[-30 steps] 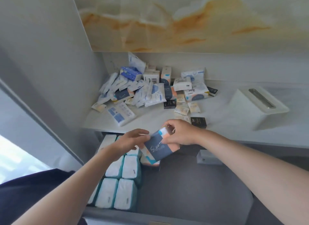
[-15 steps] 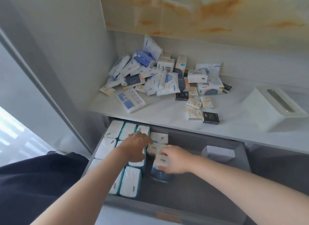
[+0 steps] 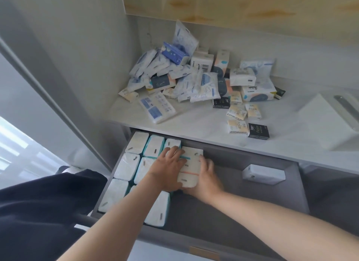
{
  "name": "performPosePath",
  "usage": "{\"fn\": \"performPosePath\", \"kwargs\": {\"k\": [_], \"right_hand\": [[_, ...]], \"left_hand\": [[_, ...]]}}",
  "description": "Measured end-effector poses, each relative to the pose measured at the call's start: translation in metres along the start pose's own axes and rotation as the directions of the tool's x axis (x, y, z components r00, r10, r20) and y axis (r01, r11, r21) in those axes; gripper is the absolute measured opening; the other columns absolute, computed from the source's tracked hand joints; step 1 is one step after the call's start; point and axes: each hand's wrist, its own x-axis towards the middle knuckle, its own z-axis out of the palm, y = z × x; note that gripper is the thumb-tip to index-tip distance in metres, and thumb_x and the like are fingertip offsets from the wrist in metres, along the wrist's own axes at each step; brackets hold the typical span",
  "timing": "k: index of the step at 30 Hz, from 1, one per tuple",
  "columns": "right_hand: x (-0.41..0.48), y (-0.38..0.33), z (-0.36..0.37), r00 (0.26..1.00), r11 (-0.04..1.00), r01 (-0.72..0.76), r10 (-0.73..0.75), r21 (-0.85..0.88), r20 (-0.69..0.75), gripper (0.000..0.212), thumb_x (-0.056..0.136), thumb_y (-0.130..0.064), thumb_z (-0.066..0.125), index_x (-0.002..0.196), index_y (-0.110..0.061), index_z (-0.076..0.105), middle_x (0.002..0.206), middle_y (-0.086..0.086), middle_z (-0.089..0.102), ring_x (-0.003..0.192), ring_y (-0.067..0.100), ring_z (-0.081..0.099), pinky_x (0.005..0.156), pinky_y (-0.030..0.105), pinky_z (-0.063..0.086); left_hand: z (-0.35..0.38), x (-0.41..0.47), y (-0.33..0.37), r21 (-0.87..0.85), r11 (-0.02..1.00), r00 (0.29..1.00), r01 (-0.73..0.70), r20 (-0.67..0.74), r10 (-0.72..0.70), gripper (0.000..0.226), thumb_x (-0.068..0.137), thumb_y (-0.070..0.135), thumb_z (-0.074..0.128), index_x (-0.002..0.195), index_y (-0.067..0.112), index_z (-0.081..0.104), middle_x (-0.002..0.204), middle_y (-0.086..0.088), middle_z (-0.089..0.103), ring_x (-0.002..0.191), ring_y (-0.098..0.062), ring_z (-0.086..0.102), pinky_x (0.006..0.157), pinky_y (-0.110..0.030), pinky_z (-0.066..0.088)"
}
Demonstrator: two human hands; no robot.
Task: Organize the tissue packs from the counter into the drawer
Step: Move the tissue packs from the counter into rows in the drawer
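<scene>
1. Lower left of the frame: the packed rows (image 3: 136, 163) of white, teal-edged packs already fill the left side of the drawer (image 3: 242, 208).
2. Left of centre: the left hand (image 3: 168, 168) lies flat with fingers spread, pressing on the rows and touching the left edge of the cream pack (image 3: 191, 163).
3. Centre: that cream pack, marked with teal and peach stripes, stands in the drawer just beside the rows. The step in hand looks like seating it snugly.
4. Right of centre: the right hand (image 3: 206, 176) holds the pack's right side, thumb hooked over its top edge; the other fingers are hidden.
5. Further right: bare grey drawer floor, with a small white box (image 3: 263, 174) well apart.
6. Next, judging by the layout: let go, then reach up to the pile (image 3: 186, 80) on the counter (image 3: 194, 124), upper middle, for another pack; most of the task remains.
</scene>
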Motion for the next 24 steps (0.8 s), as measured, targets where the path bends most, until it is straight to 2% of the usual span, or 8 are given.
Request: {"fn": "performPosePath", "kwargs": {"k": [2,4,8,10,14,18,21,24], "right_hand": [[0.001,-0.005,0.0,0.981,0.967,-0.128,0.09,0.222,0.174,0.129,0.048,-0.046,0.09,0.146,-0.03,0.007,0.134,-0.001,0.035,0.111,0.024,0.056,0.071,0.038,0.056],[0.003,-0.007,-0.001,0.959,0.952,-0.144,0.066,0.269,0.277,0.117,0.054,-0.029,0.09,0.138,-0.032,0.009,0.125,-0.004,0.045,0.102,0.02,0.058,0.053,0.04,0.06],[0.001,0.001,-0.029,0.892,0.956,-0.137,0.006,0.259,0.451,0.124,0.069,-0.009,0.083,0.147,-0.041,-0.008,0.123,-0.004,0.05,0.103,0.023,0.059,0.063,0.044,0.062],[-0.002,0.007,-0.047,0.881,0.967,-0.105,-0.018,0.234,0.472,0.119,0.073,-0.011,0.08,0.152,-0.042,-0.002,0.125,-0.005,0.047,0.102,0.023,0.059,0.064,0.04,0.062],[0.004,0.017,-0.084,0.922,0.986,-0.047,-0.018,0.159,0.387,0.073,0.087,-0.013,0.066,0.151,-0.025,0.035,0.123,0.0,0.051,0.087,0.019,0.061,0.058,0.028,0.057],[0.018,0.012,-0.137,0.974,0.986,0.102,-0.126,0.132,0.189,0.039,0.091,-0.014,0.056,0.129,-0.019,0.062,0.108,-0.004,0.061,0.088,0.013,0.057,0.061,0.014,0.042],[0.032,0.003,-0.189,0.986,0.983,0.162,-0.164,0.081,0.02,0.029,0.091,-0.015,0.054,0.115,-0.021,0.069,0.109,-0.005,0.063,0.098,0.013,0.06,0.078,0.022,0.047],[0.053,0.006,-0.235,0.979,0.986,0.163,-0.156,0.047,-0.129,0.026,0.091,-0.018,0.054,0.11,-0.026,0.069,0.114,-0.006,0.064,0.105,0.015,0.06,0.092,0.032,0.05]], "left_hand": [[0.0,0.004,0.004,0.014,1.0,0.999,0.015,0.035,-0.015,0.083,0.078,0.058,0.056,0.149,0.021,0.034,0.16,-0.009,0.014,0.148,-0.03,0.003,0.121,-0.043,0.003],[-0.001,0.004,0.004,0.03,0.999,0.997,0.033,0.064,-0.035,0.084,0.079,0.059,0.055,0.15,0.021,0.032,0.161,-0.008,0.011,0.148,-0.03,0.0,0.121,-0.044,0.005],[-0.006,0.003,0.002,0.083,0.996,0.994,0.025,0.103,-0.034,0.082,0.083,0.06,0.054,0.151,0.022,0.029,0.162,-0.007,0.009,0.149,-0.03,0.0,0.12,-0.046,0.01],[-0.012,0.004,0.005,0.09,0.996,0.991,0.029,0.124,-0.04,0.078,0.086,0.06,0.051,0.151,0.023,0.029,0.162,-0.006,0.012,0.149,-0.03,0.003,0.12,-0.047,0.013],[-0.036,0.013,0.015,-0.055,0.994,0.993,0.1,0.072,-0.096,0.064,0.091,0.048,0.047,0.149,0.025,0.034,0.155,-0.001,0.032,0.141,-0.025,0.026,0.113,-0.042,0.029],[-0.077,0.033,0.022,-0.242,0.961,0.985,0.135,-0.075,-0.158,0.047,0.092,0.04,0.051,0.138,0.029,0.046,0.132,0.005,0.054,0.121,-0.018,0.047,0.097,-0.034,0.043],[-0.116,0.06,0.026,-0.359,0.924,0.966,0.131,-0.165,-0.201,0.036,0.092,0.038,0.054,0.127,0.034,0.053,0.119,0.014,0.061,0.11,-0.012,0.054,0.084,-0.029,0.044],[-0.15,0.094,0.029,-0.342,0.935,0.953,0.097,-0.238,-0.187,0.034,0.093,0.039,0.052,0.126,0.033,0.055,0.114,0.015,0.063,0.106,-0.011,0.057,0.079,-0.026,0.043]]}}
